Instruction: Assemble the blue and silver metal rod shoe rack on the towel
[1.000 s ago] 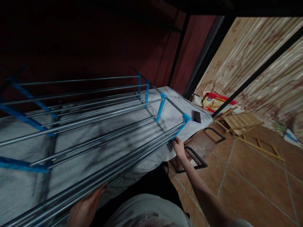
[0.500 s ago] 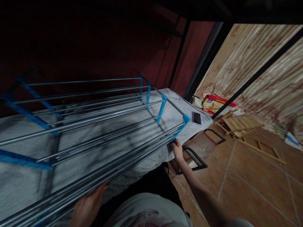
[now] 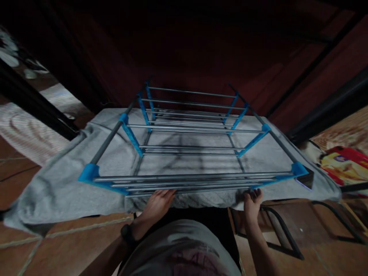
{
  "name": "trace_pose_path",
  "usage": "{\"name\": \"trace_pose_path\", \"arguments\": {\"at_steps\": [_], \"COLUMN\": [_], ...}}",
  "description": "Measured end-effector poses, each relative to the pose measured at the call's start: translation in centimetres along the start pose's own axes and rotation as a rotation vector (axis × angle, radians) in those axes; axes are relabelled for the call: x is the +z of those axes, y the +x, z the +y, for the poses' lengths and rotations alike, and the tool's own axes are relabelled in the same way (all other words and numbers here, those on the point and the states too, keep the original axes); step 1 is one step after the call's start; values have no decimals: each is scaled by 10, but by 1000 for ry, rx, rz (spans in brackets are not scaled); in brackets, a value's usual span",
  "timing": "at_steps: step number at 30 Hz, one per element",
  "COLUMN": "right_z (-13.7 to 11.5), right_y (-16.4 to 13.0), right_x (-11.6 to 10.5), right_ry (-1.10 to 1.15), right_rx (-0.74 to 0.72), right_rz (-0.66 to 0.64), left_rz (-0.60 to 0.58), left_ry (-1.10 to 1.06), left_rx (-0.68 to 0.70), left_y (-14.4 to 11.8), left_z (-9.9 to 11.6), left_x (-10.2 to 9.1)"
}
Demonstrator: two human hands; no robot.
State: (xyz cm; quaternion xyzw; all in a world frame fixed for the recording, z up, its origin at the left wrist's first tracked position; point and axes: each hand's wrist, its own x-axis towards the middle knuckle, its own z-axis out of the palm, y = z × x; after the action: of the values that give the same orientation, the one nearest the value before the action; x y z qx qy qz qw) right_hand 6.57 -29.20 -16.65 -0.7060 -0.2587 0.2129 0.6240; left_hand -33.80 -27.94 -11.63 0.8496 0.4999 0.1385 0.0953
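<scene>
In the head view, a metal rack of grey steel tubes joined by bright blue plastic brackets (image 3: 184,132) lies on its side on a grey cloth-covered bed (image 3: 51,184). Its long axis runs left to right across the picture, and its tiers recede away from the person.

The nearest bundle of tubes sits just ahead of both hands at the bed's front edge. The left hand (image 3: 157,204) rests under these tubes, palm toward them, fingers stretched forward and apart, touching rather than clamped. It wears a dark wristband (image 3: 126,234). The right hand (image 3: 252,201) is curled up at the same tubes, further toward the right-end bracket; whether its fingers close fully round a tube cannot be told in the dim light. Both hands lie about equally near the rack, each on its own side of the middle.

A dark phone (image 3: 305,181) lies on the cloth just behind the rack's right corner. A red and yellow box (image 3: 343,166) sits on the terracotta tile floor (image 3: 43,253) to the right. Nothing is stored in the rack.
</scene>
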Motion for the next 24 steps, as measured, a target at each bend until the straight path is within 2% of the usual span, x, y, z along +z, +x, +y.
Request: {"name": "trace_pose_path", "arguments": {"at_steps": [2, 3, 7, 8, 10, 13, 16, 20, 24], "right_z": [-5, -9, -31, -36, -43, -48, -48, -48, -48], "right_y": [-17, -28, -76, -88, -107, -124, -129, -130, -134], "right_x": [5, 9, 38, 47, 64, 87, 100, 107, 108], "right_ry": [95, 155, 308, 319, 342, 406, 461, 510, 524], "right_rx": [170, 253, 522, 574, 660, 727, 763, 817, 780], "right_rz": [43, 2, -498, -588, -684, -718, -727, -665, -620], "left_rz": [-7, -17, -67, -77, -84, -62, -32, 10, 121], "left_ry": [-4, -7, -27, -32, -35, -30, -22, -12, 8], "left_rx": [3, 9, 5, -2, -8, 12, 29, 77, 185], "left_y": [-1, 0, 0, 0, 0, -1, -1, -6, -31], "left_z": [2, 2, 4, 4, 5, 6, 6, 4, -6], "left_x": [-1, -2, -6, -7, -9, -9, -6, -4, -6]}}
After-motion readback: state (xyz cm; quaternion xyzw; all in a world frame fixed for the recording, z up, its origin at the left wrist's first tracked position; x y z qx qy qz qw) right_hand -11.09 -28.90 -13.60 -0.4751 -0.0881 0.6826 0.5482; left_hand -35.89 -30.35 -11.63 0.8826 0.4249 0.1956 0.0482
